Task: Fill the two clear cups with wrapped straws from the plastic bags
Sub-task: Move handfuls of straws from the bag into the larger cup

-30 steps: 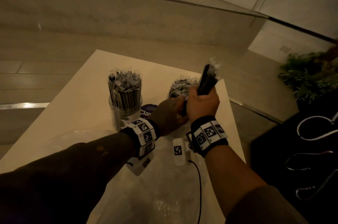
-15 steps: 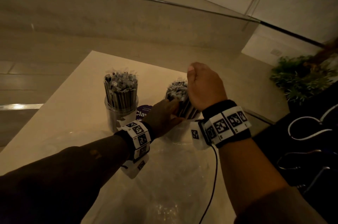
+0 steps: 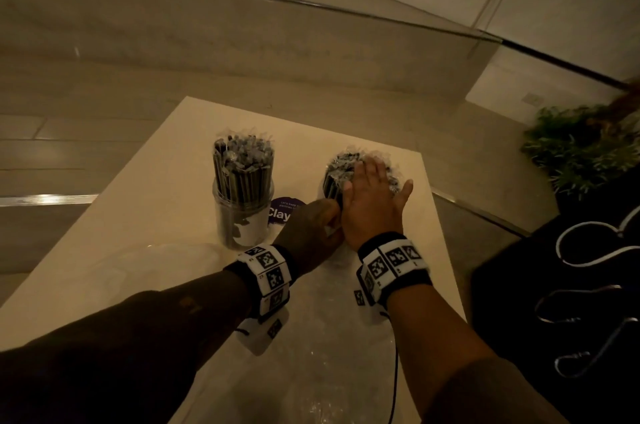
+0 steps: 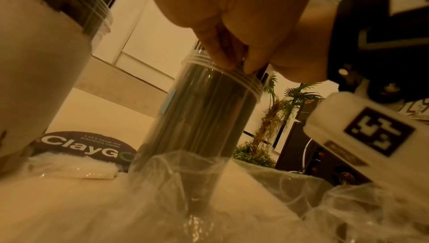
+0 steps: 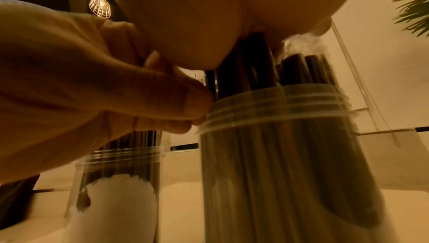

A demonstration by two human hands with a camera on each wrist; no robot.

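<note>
Two clear cups stand on the pale table (image 3: pixel 156 202), both packed with dark wrapped straws. The left cup (image 3: pixel 242 223) stands free. My right hand (image 3: pixel 374 188) lies flat on the straw tops (image 3: pixel 341 164) of the right cup (image 4: pixel 204 118), palm down and fingers straight. My left hand (image 3: pixel 311 226) is beside it, its curled fingertips (image 5: pixel 197 100) gripping that cup at the ribbed rim (image 5: pixel 278 107). Most of the right cup is hidden by both hands in the head view.
A crumpled clear plastic bag (image 3: pixel 311 354) lies in front of the cups, and another (image 3: pixel 138 268) at the left. A round purple sticker (image 3: pixel 284 212) sits between the cups. A plant (image 3: pixel 581 153) and a dark bag (image 3: pixel 571 285) are off the table's right edge.
My right hand brought a bundle of straws down into the right cup, let go and now lies flat on the tops. The left hand stayed at that cup.
</note>
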